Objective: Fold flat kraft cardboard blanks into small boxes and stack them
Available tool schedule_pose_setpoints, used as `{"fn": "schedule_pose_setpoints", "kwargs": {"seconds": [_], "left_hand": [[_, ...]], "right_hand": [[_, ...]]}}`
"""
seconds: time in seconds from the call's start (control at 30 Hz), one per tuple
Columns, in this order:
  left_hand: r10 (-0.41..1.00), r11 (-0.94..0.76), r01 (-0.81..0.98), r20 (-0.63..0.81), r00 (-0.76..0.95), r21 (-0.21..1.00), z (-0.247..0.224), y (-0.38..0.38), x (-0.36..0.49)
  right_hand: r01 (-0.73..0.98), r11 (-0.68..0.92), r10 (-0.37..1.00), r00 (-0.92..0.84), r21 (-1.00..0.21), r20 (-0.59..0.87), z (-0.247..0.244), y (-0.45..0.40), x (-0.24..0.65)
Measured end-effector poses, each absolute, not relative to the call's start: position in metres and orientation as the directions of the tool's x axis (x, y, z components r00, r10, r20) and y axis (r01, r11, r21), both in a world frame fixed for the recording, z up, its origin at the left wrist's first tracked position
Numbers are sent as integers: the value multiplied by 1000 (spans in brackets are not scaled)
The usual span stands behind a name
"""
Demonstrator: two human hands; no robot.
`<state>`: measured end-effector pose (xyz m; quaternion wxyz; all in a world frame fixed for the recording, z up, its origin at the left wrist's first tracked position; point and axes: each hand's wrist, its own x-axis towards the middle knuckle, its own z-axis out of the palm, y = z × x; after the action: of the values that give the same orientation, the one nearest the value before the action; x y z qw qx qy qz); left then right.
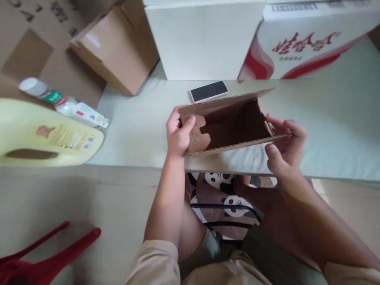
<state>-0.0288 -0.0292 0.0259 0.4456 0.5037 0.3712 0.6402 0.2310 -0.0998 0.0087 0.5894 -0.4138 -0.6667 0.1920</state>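
A small brown cardboard box (231,147) is held above the near edge of the pale green surface, its open side facing up toward me. Its inside looks dark, and no contents show. My left hand (179,132) grips the left end, with the thumb pressing a notched end flap inward. At the right end, my right hand (286,144) has its thumb under a long side flap and its fingers behind it, closed on the cardboard. Some right fingertips are hidden by the box. Just behind the box lies a phone (209,92), dark screen up.
Behind stand a white box (204,39), a white and red printed box (308,47) and a brown carton (118,47). To the left are a yellow jug (50,132) and a clear bottle (63,101). A red stool-like object (53,253) stands on the floor.
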Motion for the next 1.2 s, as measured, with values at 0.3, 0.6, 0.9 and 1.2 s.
{"fn": "schedule_pose_setpoints", "kwargs": {"seconds": [0.3,0.6,0.9,1.2], "left_hand": [[938,-335,-123,319,-135,934,26,-8,5],[931,-364,-87,362,-43,927,34,-20,21],[911,-397,630,203,359,668,92,-64,11],[886,-455,878,-22,463,151,106,-106,51]], "right_hand": [[299,540,766,213,-787,607,8,-92,246],[455,353,772,352,-817,530,14,-91,271],[293,341,826,359,-893,434,17,-87,272],[258,332,828,382,-907,412,17,-86,267]]}}
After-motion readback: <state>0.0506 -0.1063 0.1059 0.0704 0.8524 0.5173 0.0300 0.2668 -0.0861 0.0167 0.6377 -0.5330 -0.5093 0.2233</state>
